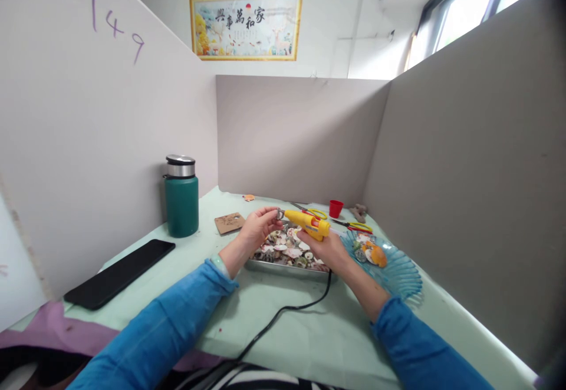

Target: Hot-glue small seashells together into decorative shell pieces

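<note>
My right hand (325, 250) grips a yellow hot glue gun (307, 222), its nozzle pointing left. A clear glue stick (338, 232) pokes out of its back end. The fingers of my left hand (260, 225) pinch a small greyish shell (280, 214) right at the nozzle tip; whether the two touch I cannot tell. Below both hands lies a metal tray (287, 269) heaped with mixed seashells (289, 248), partly hidden by the hands and the gun. A black cord (283, 309) runs from the gun across the table toward my lap.
A blue glass plate (404, 272) with several shells lies at right. Behind the tray are scissors (316, 213), a second pair (356, 225) and a red cup (336, 208). A brown card (230, 223), a green bottle (181, 204) and a black phone (121, 272) lie or stand left. Partitions enclose the table.
</note>
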Demonstrator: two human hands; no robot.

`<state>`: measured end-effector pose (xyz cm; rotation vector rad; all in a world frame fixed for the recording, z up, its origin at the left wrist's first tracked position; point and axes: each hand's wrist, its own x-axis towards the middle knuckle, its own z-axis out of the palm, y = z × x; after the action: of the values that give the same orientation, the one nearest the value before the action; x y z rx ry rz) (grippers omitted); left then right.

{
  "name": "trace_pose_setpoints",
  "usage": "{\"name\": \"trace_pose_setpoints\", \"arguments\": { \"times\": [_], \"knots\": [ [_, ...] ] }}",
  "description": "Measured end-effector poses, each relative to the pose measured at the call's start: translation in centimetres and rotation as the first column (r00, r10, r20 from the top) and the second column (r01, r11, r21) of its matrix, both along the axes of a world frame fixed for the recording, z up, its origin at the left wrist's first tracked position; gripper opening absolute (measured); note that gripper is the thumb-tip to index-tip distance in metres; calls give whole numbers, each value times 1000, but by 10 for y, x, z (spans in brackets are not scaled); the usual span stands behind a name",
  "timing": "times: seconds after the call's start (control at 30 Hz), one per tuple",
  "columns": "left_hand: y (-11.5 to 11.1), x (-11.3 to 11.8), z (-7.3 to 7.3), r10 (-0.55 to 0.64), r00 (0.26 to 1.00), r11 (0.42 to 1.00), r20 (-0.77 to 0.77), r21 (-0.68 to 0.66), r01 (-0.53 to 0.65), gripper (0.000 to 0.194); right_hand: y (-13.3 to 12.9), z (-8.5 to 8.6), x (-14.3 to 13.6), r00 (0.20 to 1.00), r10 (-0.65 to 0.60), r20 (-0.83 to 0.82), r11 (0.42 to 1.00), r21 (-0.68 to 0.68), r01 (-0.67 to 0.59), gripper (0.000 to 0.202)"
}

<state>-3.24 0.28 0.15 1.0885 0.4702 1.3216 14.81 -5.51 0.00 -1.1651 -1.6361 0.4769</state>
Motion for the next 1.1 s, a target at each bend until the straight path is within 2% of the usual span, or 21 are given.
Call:
{"name": "trace_pose_setpoints", "arguments": {
  "times": [0.4, 0.6, 1.1],
  "knots": [
    [4, -1, -1, 4, 1000, 1000, 12, -6, -4, 23, 8, -8, 2, 986, -36, 165, 999, 39, 30, 32],
    [2, -1, 0, 34, 999, 999, 28, -10, -33, 22, 11, -11, 3, 982, -43, 186, 998, 43, 35, 32],
    [3, 0, 0, 49, 998, 999, 34, 11, -49, 24, 6, -7, 2, 973, -80, 218, 996, 64, 67, 26]
  ]
}}
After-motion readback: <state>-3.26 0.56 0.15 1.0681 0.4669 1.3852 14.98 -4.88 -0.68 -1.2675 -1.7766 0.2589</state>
